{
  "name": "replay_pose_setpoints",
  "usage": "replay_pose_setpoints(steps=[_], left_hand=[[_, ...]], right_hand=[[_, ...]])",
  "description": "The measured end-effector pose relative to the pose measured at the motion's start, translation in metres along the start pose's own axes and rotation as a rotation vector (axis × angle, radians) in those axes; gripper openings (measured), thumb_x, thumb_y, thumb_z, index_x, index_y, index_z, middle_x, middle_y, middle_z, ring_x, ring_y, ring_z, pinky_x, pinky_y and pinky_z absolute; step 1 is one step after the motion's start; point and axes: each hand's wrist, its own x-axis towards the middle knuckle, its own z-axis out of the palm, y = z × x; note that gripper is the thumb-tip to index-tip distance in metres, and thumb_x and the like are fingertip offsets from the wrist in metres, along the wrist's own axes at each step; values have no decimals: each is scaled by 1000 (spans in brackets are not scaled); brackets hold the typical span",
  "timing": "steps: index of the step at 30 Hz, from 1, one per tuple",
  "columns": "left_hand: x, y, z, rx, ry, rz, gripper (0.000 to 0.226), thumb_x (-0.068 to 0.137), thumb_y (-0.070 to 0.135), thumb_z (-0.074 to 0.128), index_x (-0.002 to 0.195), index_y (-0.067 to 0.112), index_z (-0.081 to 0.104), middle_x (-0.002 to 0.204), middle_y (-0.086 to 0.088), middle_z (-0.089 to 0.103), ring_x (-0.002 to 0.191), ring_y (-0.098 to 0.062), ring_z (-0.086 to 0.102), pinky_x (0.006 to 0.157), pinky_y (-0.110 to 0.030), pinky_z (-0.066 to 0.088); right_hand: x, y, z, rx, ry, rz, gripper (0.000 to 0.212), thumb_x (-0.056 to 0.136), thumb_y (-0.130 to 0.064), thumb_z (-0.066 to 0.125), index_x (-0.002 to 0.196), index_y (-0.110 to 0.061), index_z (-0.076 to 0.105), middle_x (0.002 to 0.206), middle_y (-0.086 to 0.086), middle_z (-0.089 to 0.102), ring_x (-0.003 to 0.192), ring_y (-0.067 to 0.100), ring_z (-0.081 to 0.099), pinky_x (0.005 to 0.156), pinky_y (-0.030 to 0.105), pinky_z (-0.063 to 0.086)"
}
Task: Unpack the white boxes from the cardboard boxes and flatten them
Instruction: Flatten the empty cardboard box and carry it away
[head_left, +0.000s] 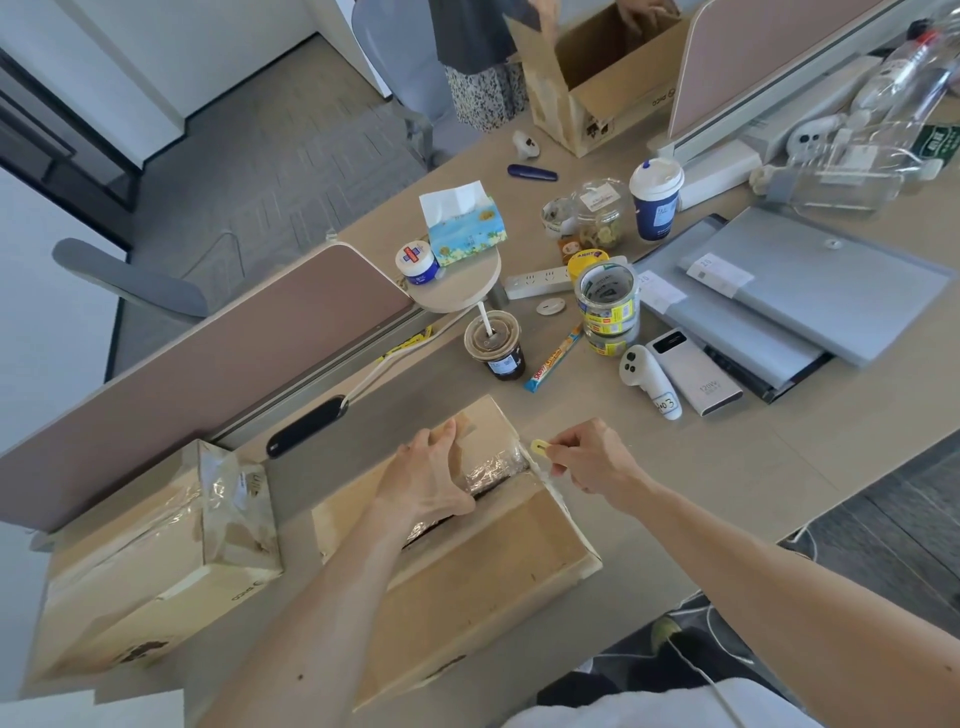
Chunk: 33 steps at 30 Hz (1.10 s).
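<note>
Beige desk (727, 467) fills the head view, with a taped cardboard box (467, 561) lying lengthwise in front of the person. A second cardboard box (156, 566), still sealed, sits just left of it.

The left hand (431, 478) grips the far flap at the box's top seam, fingers spread and curled over the flap's edge. At the right end of that seam, the right hand (592, 462) pinches a small yellow cutter (540, 447) between thumb and fingertips, against crumpled clear tape (493, 467).

The cutter would probably travel along the seam toward the left hand, so a slip could nick those fingers. Too deep a stroke could score whatever lies under the flaps. A hard tug on the flap could shove the box into the iced coffee cup (493, 343) just beyond it.

No white boxes are visible; the seam gap shows only darkness. The cutter's blade is hidden by the tape and fingers. Far beyond the box, another person at an open carton (597, 67) is cut off by the frame's top edge.
</note>
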Motion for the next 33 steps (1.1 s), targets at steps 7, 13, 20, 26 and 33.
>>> replay_pose_setpoints(steps=[7, 13, 20, 26, 33], left_hand=[[1, -1, 2, -12, 0, -7, 117, 61, 40, 66, 160, 26, 7, 149, -4, 33, 130, -37, 40, 102, -37, 43], [1, 0, 1, -13, 8, -7, 116, 62, 40, 66, 160, 24, 8, 152, -5, 32, 131, -35, 41, 102, -35, 41], [-1, 2, 2, -14, 4, -19, 118, 59, 41, 66, 160, 23, 8, 147, -5, 36, 128, -33, 44, 101, -34, 43], [1, 1, 0, -20, 3, -17, 117, 60, 39, 67, 160, 23, 8, 146, -4, 37, 128, -32, 44, 102, -34, 43], [0, 2, 5, 3, 33, -11, 117, 60, 42, 67, 160, 21, 8, 147, -7, 36, 127, -35, 43, 103, -36, 43]], right_hand=[[0, -3, 0, 12, -96, 20, 28, 88, -3, 57, 63, -5, 68, 39, -8, 49, 37, 11, 32, 40, 22, 28], [-5, 0, -4, 65, -178, 3, 47, 88, 1, 54, 46, -19, 62, 40, -7, 47, 38, 13, 29, 44, 23, 24], [-8, -5, -12, -112, -249, -28, 31, 89, -4, 56, 58, -6, 60, 39, -11, 47, 39, 11, 31, 42, 21, 28], [-17, 3, -12, -220, -230, -40, 30, 88, -5, 55, 61, -9, 66, 41, -10, 51, 36, 8, 34, 39, 20, 31], [-24, 7, -20, -219, -215, 10, 21, 85, -4, 55, 78, 5, 72, 55, 1, 59, 38, 12, 35, 40, 22, 30]])
